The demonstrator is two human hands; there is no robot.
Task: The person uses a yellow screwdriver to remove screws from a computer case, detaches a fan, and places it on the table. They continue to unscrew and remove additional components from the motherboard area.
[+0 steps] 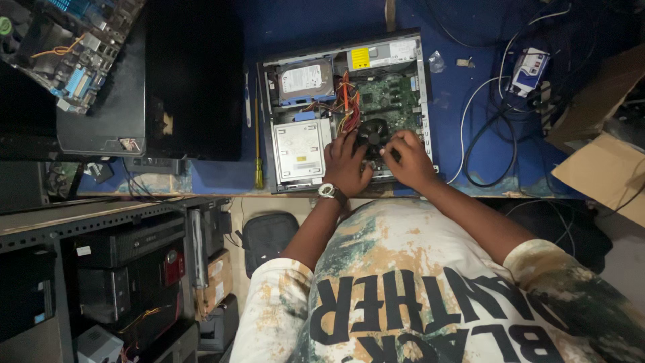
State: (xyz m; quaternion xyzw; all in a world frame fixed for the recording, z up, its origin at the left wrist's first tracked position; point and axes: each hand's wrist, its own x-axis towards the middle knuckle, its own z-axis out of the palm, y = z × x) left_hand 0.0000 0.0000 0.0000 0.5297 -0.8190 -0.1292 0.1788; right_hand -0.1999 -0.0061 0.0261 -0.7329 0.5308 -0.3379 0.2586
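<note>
Currently on blue bench (pixel 463 101): one desktop computer case (pixel 346 111), side panel off, lying flat, insides exposed.

Left hand (pixel 346 163): wristwatch (pixel 327 191) on wrist; fingers spread and curled, resting on left edge of round black cooling fan (pixel 375 131). Grip on anything: cannot tell.
Right hand (pixel 408 160): fingers bunched and nearly closed at right edge of same fan, fingertips pinched as if on a small part; object itself hidden, so contents cannot be told.

Fan: seated near middle of case, on green circuit board (pixel 390 94), between both hands, partly covered by them.

Inside case, in place: hard drive (pixel 306 79) at upper left; silver disc drive (pixel 299 149) below it, just beside left hand; bundle of red and orange wires (pixel 348 101) running between drives and board, apparently connected.

Stage, judged from layout: case already opened; drives, board and wiring not removed; fan not lifted clear; work at fan under way, remainder not done.

Outside case: yellow-handled screwdriver (pixel 257 128) lying on bench just left of case, untouched. Black tower case (pixel 151 77) further left. Loose circuit board (pixel 74 47) at far upper left. White and black cables (pixel 487 141) coiled on bench to right. Cardboard box (pixel 605 168) at far right. Shelf of old equipment (pixel 127 269) below bench at left.
</note>
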